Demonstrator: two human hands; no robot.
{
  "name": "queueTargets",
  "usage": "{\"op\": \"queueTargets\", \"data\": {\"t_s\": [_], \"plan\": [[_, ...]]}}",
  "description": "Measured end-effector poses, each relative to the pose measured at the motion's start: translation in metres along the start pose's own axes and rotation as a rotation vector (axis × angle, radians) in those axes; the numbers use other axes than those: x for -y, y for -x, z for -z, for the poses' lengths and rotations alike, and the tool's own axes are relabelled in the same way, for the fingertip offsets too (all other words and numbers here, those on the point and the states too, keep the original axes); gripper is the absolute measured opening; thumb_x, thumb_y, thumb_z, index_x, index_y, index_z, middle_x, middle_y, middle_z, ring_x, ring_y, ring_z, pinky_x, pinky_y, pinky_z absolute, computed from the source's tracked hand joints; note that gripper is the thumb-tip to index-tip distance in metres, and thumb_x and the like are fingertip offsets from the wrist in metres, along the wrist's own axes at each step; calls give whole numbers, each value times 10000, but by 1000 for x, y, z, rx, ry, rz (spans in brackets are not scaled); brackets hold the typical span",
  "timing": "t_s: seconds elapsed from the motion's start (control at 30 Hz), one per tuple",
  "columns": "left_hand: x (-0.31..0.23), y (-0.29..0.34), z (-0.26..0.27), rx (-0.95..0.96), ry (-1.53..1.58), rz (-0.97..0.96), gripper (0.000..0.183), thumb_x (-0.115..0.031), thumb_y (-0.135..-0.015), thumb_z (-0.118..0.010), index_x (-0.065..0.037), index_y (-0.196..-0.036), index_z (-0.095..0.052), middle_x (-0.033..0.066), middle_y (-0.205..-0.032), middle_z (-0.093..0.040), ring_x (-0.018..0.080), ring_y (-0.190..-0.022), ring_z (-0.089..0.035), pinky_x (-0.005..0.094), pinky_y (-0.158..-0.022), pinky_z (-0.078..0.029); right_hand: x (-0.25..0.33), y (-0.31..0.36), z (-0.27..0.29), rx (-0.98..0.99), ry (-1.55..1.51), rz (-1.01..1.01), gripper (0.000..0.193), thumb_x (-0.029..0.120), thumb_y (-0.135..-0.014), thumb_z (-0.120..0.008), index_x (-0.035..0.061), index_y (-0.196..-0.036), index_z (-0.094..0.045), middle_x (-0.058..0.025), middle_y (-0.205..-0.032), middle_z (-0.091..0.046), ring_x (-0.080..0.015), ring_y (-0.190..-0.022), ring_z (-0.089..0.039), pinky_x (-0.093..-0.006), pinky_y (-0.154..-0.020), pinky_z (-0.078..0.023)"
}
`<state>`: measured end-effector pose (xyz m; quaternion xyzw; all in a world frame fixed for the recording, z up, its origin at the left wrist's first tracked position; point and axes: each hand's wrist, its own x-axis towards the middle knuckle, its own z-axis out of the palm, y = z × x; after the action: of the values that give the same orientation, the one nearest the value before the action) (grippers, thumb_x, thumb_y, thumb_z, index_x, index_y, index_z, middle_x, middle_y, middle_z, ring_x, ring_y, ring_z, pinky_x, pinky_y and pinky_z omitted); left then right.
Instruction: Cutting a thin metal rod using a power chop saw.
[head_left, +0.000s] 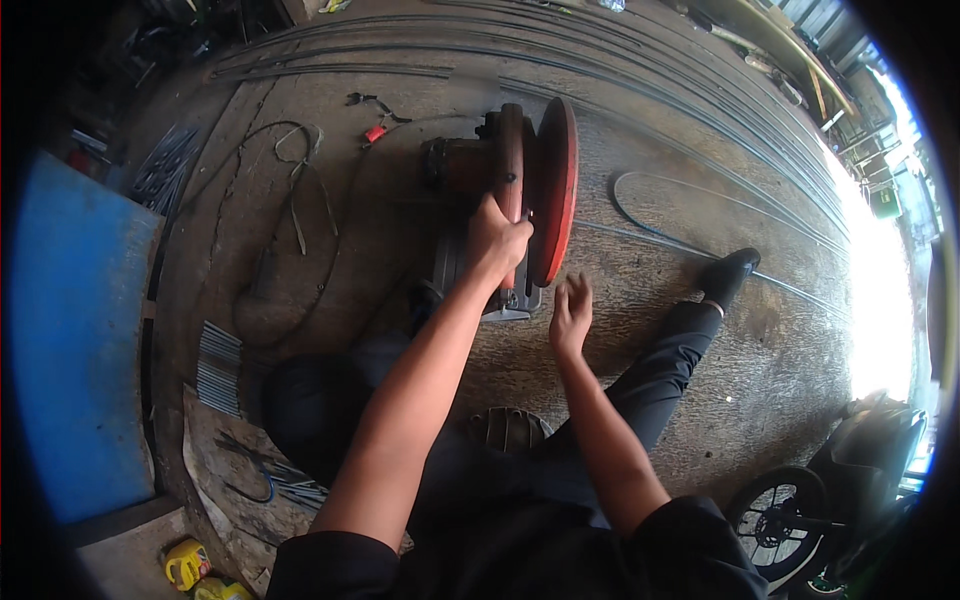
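Note:
A chop saw (464,160) stands on the floor in front of me. Its large red cutting disc (558,190) is on the right side. My left hand (497,243) is wrapped round the saw's reddish handle (511,150). Just below the disc, apart from it, my right hand (572,315) is raised with fingers spread and nothing visible in it. A thin metal rod (640,236) runs from beside the disc toward the right, past my shoe (733,275). What lies at the saw's base under my left arm is partly hidden.
Long metal rods (640,75) stretch across the back. A cable (335,250) with a red connector (375,134) trails left of the saw. Cut rod pieces (220,367) lie at the left, near a blue panel (80,330). A motorcycle wheel (775,525) is at the lower right.

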<state>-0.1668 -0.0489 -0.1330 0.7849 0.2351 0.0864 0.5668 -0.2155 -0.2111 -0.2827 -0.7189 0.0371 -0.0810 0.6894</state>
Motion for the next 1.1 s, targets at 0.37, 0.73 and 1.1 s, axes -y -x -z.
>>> {"op": "queueTargets", "data": {"t_s": [0.37, 0.73, 1.1], "plan": [[-125, -65, 24, 220, 172, 213, 217, -41, -737, -648, 44, -926, -583, 111, -809, -606, 212, -660, -611, 389, -612, -500, -71, 84, -48, 229, -324, -1117, 527, 218, -891, -666, 66, -1342, -440, -73, -1159, -593, -261, -1050, -603, -373, -786, -471], [-134, -70, 25, 211, 28, 162, 235, -84, -731, -615, 63, -911, -584, 113, -831, -601, 203, -705, -618, 369, -594, -500, -100, 64, -76, 149, -312, -1021, 234, 176, -887, -653, 73, -1082, -574, -82, -1005, -649, -234, -939, -647, -381, -772, -484], [-134, -75, 24, 186, -3, 180, 219, -25, -718, -619, 105, -893, -593, 132, -767, -613, 208, -628, -625, 345, -524, -508, -115, 64, -52, -40, -1244, -1537, 433, 303, -960, -506, -28, -1237, -474, -156, -1127, -596, -288, -1061, -574, -392, -905, -458]]}}
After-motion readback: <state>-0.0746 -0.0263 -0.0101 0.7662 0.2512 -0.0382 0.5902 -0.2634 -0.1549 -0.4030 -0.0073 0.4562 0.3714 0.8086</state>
